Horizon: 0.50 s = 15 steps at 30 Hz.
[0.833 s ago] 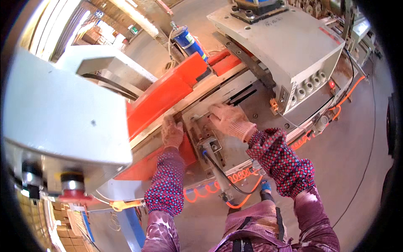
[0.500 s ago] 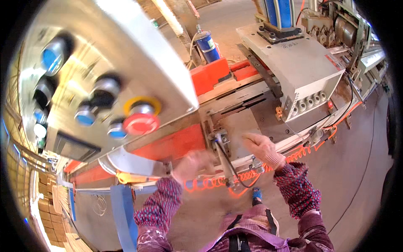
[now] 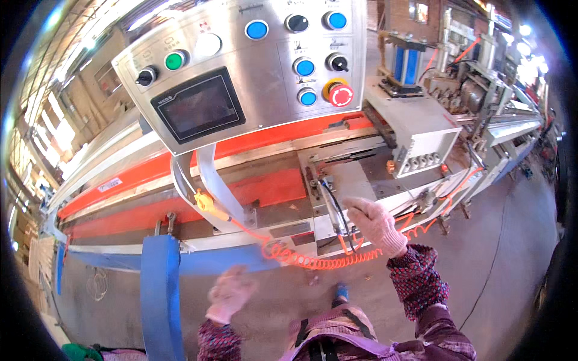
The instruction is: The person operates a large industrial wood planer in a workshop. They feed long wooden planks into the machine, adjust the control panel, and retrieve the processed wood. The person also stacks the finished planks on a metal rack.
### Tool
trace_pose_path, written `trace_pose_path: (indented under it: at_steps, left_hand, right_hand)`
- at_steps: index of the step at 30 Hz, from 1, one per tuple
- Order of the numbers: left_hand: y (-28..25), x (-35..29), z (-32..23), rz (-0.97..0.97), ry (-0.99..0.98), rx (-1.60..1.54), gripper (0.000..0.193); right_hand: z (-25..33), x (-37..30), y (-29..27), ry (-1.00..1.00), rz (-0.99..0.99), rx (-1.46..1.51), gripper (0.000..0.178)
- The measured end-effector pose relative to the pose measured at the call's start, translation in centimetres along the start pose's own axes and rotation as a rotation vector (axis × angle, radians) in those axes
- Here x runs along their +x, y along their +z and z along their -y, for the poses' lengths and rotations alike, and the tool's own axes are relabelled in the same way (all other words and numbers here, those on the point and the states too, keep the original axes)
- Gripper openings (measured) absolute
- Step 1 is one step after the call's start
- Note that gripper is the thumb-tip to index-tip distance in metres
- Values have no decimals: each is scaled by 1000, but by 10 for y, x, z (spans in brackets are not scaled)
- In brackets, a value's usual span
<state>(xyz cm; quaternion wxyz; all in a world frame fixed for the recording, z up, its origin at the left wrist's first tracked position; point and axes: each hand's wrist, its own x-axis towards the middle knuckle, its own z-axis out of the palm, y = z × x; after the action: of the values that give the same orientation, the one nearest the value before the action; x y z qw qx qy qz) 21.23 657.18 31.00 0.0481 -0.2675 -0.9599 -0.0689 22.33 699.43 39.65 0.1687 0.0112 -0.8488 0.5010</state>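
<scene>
My right hand (image 3: 376, 225), in a pale pink knitted glove, hovers over the front edge of the machine bed, beside a metal plate (image 3: 354, 180). Its fingers stretch out to the left and I see nothing in them. My left hand (image 3: 232, 293), gloved alike, hangs in the air in front of the machine, right of a blue post (image 3: 161, 292). Its fingers are somewhat apart, slightly blurred, and hold nothing visible. An orange coiled air hose (image 3: 325, 262) runs between the hands, leading to a yellow air gun (image 3: 208, 204) at the bracket.
A steel control panel (image 3: 271, 78) with a dark screen (image 3: 198, 108), knobs, buttons and a red emergency stop (image 3: 341, 95) overhangs the bed. Red guide rails (image 3: 259, 135) run lengthwise. A grey press housing (image 3: 415, 126) stands at right; a black cable (image 3: 494, 265) lies on the floor.
The view has shifted, and the control panel now shows higher up with its screen visible. My left hand has drawn back from the machine bed toward me. My right hand stays near the plate.
</scene>
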Motion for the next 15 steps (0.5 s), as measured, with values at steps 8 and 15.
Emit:
trace_pose_path:
  at_steps: [8,15]
  left_hand:
    - [-35,-205,235,-304,-940,326,62]
    - [-97,-251,183,-107,-1370,-54,82]
  right_hand:
    - [107,54,-29,-415,-515,-401,20]
    - [192,111,-79,-523,-537,-1078,26]
